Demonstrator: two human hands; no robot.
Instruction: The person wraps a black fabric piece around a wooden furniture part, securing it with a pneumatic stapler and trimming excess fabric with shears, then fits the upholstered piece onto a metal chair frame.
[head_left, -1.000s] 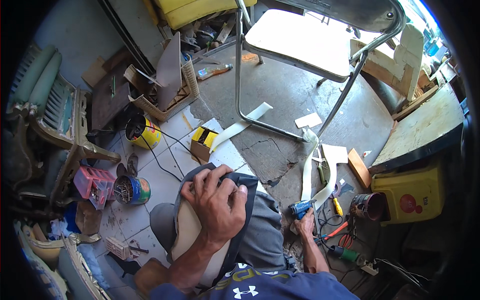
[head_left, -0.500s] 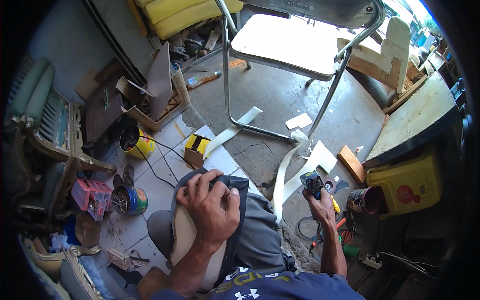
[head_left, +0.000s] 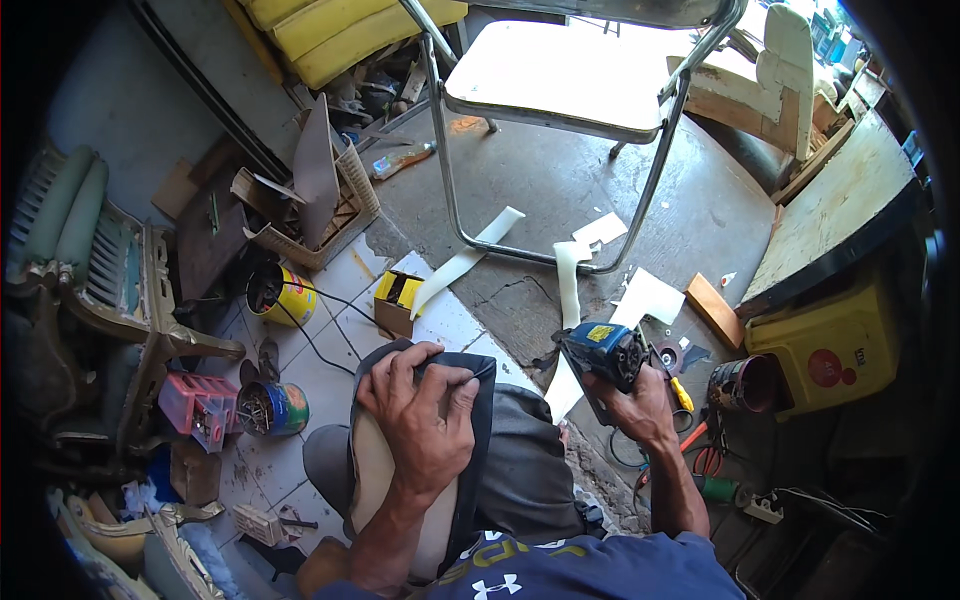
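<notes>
My left hand [head_left: 420,420] is curled over the top edge of a padded panel [head_left: 385,515] on my lap, gripping dark fabric [head_left: 476,420] that wraps the panel's rim around a beige middle. My right hand [head_left: 640,405] is closed on a blue and black staple gun [head_left: 607,348], held up right of the panel. Below and behind the tool, white foam strips [head_left: 567,290] lie on the floor. A yellow-handled tool [head_left: 682,393] and red-handled tools [head_left: 707,460] are on the floor beside my right arm.
A folding chair [head_left: 552,85] stands in front. At left are carved chair frames [head_left: 110,290], a yellow bucket [head_left: 297,300], a can [head_left: 288,410] and a pink organizer [head_left: 195,405]. A wicker basket [head_left: 310,245] holds boards. A yellow container [head_left: 850,335] and wood plank [head_left: 712,312] are at right.
My right hand has lifted the staple gun off the floor area and now holds it closer to the panel, turned leftward. My left hand keeps its grip; the view has shifted slightly.
</notes>
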